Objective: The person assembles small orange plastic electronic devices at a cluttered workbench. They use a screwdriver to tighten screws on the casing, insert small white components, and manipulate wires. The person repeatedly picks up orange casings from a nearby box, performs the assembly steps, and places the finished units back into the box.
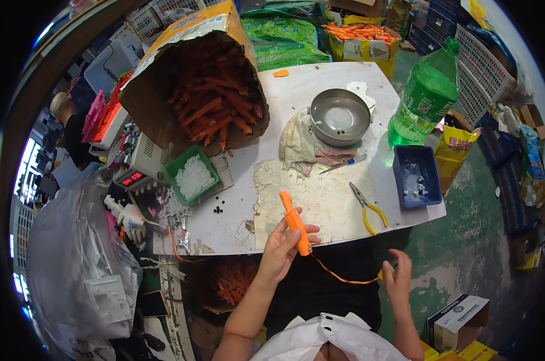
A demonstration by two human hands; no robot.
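Note:
My left hand (280, 249) is closed round an orange plastic handle-like part (295, 224), narrower at its top end, held above the front edge of the table. Thin red and yellow wires (338, 278) come out of its lower end and sag across to my right hand (397, 278). Between the thumb and fingers of that hand is the far end of the wires, with a small yellow piece partly hidden there. Yellow-handled needle-nose pliers (369, 209) lie on the table beyond my hands, and a thin screwdriver (344, 163) rests by a crumpled cloth (299, 141).
A large carton (248, 48) of orange parts lies tipped at the left, near a green tray (176, 171) of whitish pieces. A metal bowl (341, 117), green bottle (423, 90) and blue bin (417, 177) stand to the right. A person (74, 129) sits far left.

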